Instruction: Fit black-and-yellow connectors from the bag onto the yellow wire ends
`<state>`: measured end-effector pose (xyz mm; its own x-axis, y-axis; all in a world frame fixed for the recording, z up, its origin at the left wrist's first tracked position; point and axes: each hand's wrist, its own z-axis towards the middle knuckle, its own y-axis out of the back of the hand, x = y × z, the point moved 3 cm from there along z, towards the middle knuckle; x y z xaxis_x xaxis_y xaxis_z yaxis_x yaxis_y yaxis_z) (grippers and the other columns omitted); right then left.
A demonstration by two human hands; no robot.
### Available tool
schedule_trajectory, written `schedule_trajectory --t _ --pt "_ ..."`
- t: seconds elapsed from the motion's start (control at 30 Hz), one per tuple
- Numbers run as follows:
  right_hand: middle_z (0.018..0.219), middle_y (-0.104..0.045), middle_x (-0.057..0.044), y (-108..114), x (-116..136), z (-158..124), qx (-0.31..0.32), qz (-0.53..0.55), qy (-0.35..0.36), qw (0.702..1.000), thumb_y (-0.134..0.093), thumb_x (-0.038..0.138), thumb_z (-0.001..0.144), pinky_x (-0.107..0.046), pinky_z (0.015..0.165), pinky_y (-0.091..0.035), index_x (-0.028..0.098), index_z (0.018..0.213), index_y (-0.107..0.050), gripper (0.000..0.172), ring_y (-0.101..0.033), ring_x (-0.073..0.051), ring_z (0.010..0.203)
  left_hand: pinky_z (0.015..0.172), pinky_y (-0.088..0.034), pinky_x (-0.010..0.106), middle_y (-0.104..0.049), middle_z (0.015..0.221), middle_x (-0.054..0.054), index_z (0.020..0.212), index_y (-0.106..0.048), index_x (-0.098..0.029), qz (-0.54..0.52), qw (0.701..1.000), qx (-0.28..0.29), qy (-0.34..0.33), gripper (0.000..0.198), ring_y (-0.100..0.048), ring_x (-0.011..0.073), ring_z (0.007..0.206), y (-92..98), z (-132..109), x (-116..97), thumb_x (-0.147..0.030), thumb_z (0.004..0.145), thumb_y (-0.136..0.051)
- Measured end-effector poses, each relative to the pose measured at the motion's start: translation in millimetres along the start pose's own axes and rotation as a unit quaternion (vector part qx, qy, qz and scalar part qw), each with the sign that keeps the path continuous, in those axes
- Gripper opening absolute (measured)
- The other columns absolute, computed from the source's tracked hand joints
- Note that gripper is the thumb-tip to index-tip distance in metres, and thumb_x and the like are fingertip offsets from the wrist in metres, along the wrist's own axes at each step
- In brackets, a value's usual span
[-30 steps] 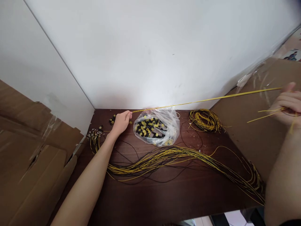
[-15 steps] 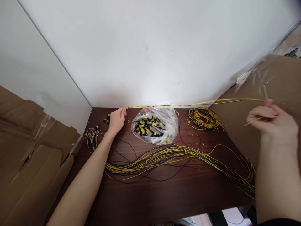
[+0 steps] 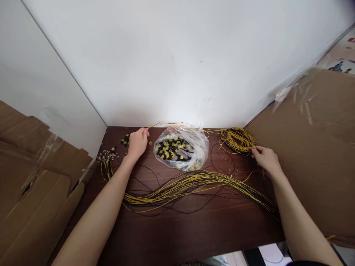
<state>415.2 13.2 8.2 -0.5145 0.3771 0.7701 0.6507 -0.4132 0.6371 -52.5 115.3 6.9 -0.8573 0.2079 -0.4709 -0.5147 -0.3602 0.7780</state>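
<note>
Head view: the left arm extends from the lower left edge toward the rear of the dark table (image 3: 194,234), with the left hand (image 3: 138,143) raised at the wrist and its fingertips directed toward the rear and right. The fingers of this hand are together, pinched on thin yellow wires (image 3: 154,125). The wires run slackly from the fingertips, along the foot of the white wall (image 3: 180,66) and behind the clear bag (image 3: 203,147) of black-and-yellow parts, toward the wire coil (image 3: 239,139) at the rear right. The right arm reaches inward from the lower right corner, with the right hand (image 3: 265,159) angled left and its fingertips at the near right edge of the coil. Thumb and fingers are close together; whether they clamp a strand cannot be determined. The wire bundle (image 3: 205,179) lies across the table in front of the bag. The left forearm covers part of the bundle near its left end, and the right forearm hides its right end. The wire ends inside the left hand are concealed. Both arms are cut off by the frame. Small pale tips (image 3: 107,156) at far left are too fine to identify.
</note>
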Motion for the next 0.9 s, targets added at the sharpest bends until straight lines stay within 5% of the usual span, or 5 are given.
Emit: schedule_trajectory --t 0.23,0.53,0.7,0.83,0.9 --pt "0.076 -0.067 -0.008 1.3 10.6 -19.8 0.137 0.192 -0.076 0.969 -0.060 0.021 0.077 -0.024 0.060 -0.056 0.016 0.085 -0.060 0.009 -0.065 -0.014 0.066 0.064 -0.036 0.028 -0.067 0.068 0.007 0.072 -0.062 -0.016 0.005 1.000 0.004 -0.009 0.038 -0.059 0.0193 0.061 -1.1 -0.5 -0.2 -0.031 0.090 -0.031" --pt "0.090 -0.070 -0.007 -14.2 16.4 -17.8 0.194 0.255 -0.048 0.946 -0.066 0.024 0.074 -0.019 0.071 -0.055 0.016 0.077 -0.070 0.009 -0.064 -0.015 0.086 0.063 -0.035 0.028 -0.066 0.065 0.007 0.072 -0.062 -0.016 0.014 1.000 0.005 -0.015 0.040 -0.059 0.0194 0.060 -3.3 -0.9 1.6 -0.032 0.090 -0.030" --pt "0.087 -0.070 -0.006 -31.1 38.7 -30.5 0.278 0.368 -0.092 0.883 -0.057 0.024 0.081 -0.029 0.083 -0.054 0.018 0.095 -0.067 0.018 -0.066 -0.016 0.088 0.063 -0.035 0.028 -0.065 0.064 0.006 0.072 -0.062 -0.016 0.008 1.000 0.002 -0.017 0.039 -0.058 0.0187 0.059 -3.3 -1.0 1.2 -0.032 0.090 -0.031" --pt "0.049 -0.045 0.006 -35.2 53.0 -35.3 0.288 0.442 -0.118 0.842 -0.052 0.018 0.084 -0.021 0.062 -0.055 0.018 0.086 -0.061 0.010 -0.053 -0.007 0.048 0.062 -0.035 0.028 -0.065 0.063 0.006 0.073 -0.063 -0.016 0.012 1.000 0.008 -0.012 0.040 -0.058 0.0190 0.059 -2.5 -1.1 -0.2 -0.032 0.090 -0.031" --pt "0.046 -0.033 0.010 -33.6 53.9 -33.7 0.280 0.416 -0.108 0.858 -0.053 0.019 0.082 -0.014 0.039 -0.042 0.018 0.084 -0.058 0.005 -0.034 -0.004 0.034 0.063 -0.036 0.028 -0.065 0.063 0.006 0.073 -0.063 -0.016 0.014 1.000 0.010 -0.011 0.040 -0.059 0.0191 0.060 -2.3 -1.2 -0.7 -0.032 0.090 -0.031"
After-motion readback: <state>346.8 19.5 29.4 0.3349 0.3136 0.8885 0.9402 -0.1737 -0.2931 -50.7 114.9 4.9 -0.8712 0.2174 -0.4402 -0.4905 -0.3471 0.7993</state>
